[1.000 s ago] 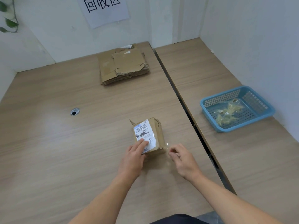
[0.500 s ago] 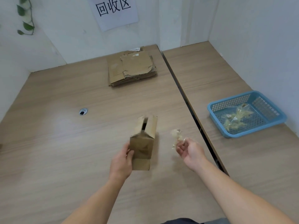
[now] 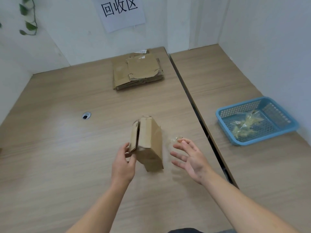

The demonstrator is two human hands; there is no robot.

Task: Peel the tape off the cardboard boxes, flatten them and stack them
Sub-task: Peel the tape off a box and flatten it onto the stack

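My left hand (image 3: 123,163) grips a small brown cardboard box (image 3: 148,143) by its left side and holds it tilted above the table, its flaps loose. To the right of the box my right hand (image 3: 190,158) has its fingers spread, palm facing the box. A small clear wad of tape (image 3: 176,138) sits at its fingertips; whether it sticks to a finger or is free I cannot tell. A stack of flattened boxes (image 3: 138,73) lies at the back of the table.
A blue plastic basket (image 3: 225,115) with crumpled tape stands on the right-hand table. A dark gap (image 3: 193,105) runs between the two tables. A cable hole (image 3: 86,115) is in the left table. White walls close the back and right, with a paper sign (image 3: 121,12).
The tape came off the box in my right hand. My left hand lifted the box off the table and turned it, label out of sight. My right fingers have now spread apart.
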